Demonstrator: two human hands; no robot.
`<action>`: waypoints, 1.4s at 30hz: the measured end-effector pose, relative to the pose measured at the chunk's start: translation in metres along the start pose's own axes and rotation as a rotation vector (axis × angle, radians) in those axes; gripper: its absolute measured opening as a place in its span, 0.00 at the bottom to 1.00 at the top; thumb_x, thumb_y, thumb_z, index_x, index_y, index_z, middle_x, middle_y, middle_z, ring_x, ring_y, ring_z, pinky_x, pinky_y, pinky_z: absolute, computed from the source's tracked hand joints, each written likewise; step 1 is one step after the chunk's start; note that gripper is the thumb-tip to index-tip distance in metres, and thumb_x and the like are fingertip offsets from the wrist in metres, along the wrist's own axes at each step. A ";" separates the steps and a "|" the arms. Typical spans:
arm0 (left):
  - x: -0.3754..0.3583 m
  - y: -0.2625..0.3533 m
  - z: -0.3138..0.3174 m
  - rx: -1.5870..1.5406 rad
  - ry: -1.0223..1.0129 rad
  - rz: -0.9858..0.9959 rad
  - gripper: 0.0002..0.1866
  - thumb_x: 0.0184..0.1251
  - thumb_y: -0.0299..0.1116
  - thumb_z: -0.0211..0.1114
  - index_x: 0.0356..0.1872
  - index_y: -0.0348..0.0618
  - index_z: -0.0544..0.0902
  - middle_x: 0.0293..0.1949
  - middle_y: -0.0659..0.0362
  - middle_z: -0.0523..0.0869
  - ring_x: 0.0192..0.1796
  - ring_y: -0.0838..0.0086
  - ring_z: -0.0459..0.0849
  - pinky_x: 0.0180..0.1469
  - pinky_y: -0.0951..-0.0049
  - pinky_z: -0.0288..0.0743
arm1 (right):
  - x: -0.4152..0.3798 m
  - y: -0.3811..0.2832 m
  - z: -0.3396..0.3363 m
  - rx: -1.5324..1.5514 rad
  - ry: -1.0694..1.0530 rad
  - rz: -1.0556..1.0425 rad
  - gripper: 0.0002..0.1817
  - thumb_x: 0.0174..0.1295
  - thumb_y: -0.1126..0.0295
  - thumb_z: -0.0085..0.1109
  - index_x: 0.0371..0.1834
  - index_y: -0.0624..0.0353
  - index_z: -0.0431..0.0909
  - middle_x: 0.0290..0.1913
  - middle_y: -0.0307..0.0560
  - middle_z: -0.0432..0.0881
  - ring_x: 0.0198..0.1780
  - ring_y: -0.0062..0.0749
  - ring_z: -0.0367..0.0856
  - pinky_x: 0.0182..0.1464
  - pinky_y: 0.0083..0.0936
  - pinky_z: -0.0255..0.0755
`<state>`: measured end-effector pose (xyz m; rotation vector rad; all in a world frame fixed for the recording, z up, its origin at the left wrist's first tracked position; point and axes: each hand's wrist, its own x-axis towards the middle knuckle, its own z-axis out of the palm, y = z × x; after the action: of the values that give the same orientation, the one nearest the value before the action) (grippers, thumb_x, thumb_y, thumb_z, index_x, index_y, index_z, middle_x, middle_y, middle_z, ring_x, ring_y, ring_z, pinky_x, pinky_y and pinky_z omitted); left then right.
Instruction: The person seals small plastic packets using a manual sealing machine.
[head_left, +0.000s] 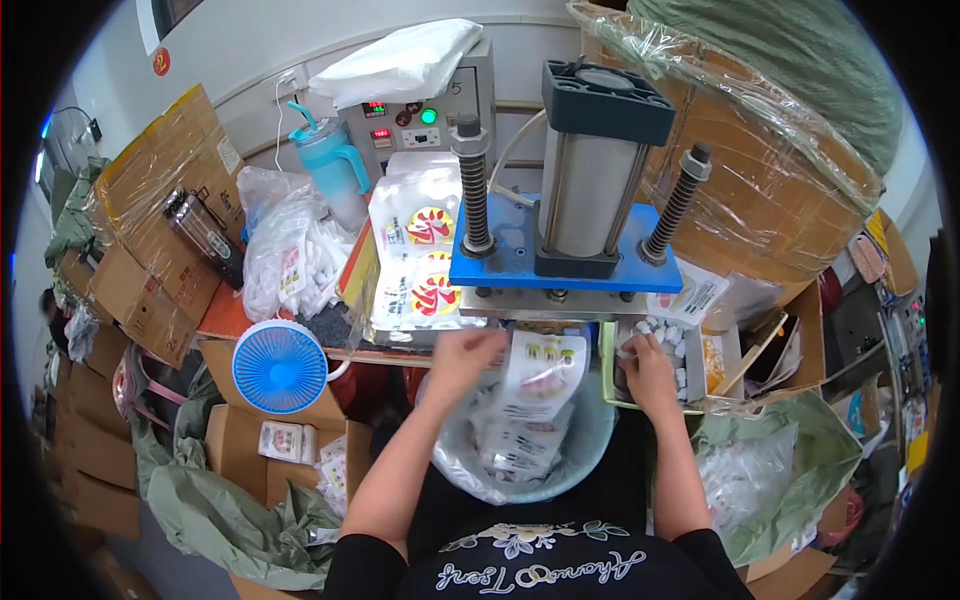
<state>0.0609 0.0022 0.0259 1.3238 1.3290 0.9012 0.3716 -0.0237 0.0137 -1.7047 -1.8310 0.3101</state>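
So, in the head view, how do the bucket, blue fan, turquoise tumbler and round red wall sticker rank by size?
Largest to smallest, as they look:
1. Bucket
2. Blue fan and turquoise tumbler: too alike to rank
3. Round red wall sticker

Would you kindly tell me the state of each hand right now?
Left hand: blurred, close to the printed pouch; grip cannot be told.
Right hand: down among small white pieces; whether it holds one cannot be told.
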 end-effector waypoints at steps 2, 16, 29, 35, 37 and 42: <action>0.015 -0.020 -0.025 0.521 0.478 0.412 0.29 0.62 0.42 0.68 0.61 0.37 0.76 0.55 0.48 0.82 0.59 0.59 0.80 0.59 0.65 0.73 | 0.001 0.001 0.001 0.094 0.015 -0.015 0.10 0.51 0.82 0.59 0.37 0.63 0.76 0.40 0.55 0.76 0.41 0.57 0.77 0.42 0.43 0.72; -0.063 -0.019 -0.018 -0.007 0.334 0.263 0.05 0.58 0.27 0.72 0.34 0.37 0.88 0.27 0.63 0.86 0.31 0.83 0.78 0.36 0.79 0.70 | -0.010 -0.022 -0.001 0.493 0.185 0.059 0.08 0.58 0.76 0.65 0.41 0.59 0.79 0.32 0.35 0.78 0.35 0.17 0.76 0.36 0.17 0.72; -0.082 -0.080 0.039 -0.061 -0.021 0.066 0.10 0.62 0.30 0.70 0.34 0.31 0.87 0.26 0.62 0.86 0.30 0.85 0.80 0.33 0.82 0.71 | -0.029 -0.079 0.013 0.461 -0.264 -0.180 0.09 0.56 0.74 0.66 0.41 0.58 0.86 0.38 0.45 0.85 0.43 0.34 0.79 0.45 0.27 0.74; -0.070 -0.072 0.052 -0.133 -0.010 0.022 0.10 0.62 0.32 0.70 0.34 0.32 0.87 0.26 0.62 0.86 0.31 0.84 0.80 0.35 0.82 0.71 | -0.022 -0.077 0.007 0.627 -0.136 -0.014 0.09 0.56 0.70 0.66 0.41 0.54 0.87 0.39 0.44 0.86 0.43 0.36 0.80 0.47 0.29 0.73; -0.069 -0.068 0.054 -0.141 -0.016 0.033 0.10 0.62 0.32 0.70 0.34 0.32 0.87 0.26 0.62 0.86 0.31 0.85 0.80 0.35 0.82 0.72 | -0.020 -0.076 0.003 0.585 -0.162 -0.045 0.09 0.57 0.69 0.66 0.41 0.54 0.86 0.39 0.45 0.86 0.42 0.36 0.80 0.47 0.29 0.74; -0.071 -0.073 0.049 -0.157 -0.130 0.044 0.14 0.62 0.36 0.71 0.31 0.31 0.86 0.24 0.64 0.84 0.28 0.86 0.76 0.31 0.80 0.70 | -0.020 -0.067 -0.005 0.254 -0.402 -0.290 0.13 0.57 0.72 0.66 0.46 0.59 0.84 0.43 0.44 0.86 0.40 0.29 0.81 0.48 0.28 0.73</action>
<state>0.0834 -0.0833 -0.0446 1.2714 1.1104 0.9139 0.3190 -0.0541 0.0490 -1.2466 -2.1820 0.7701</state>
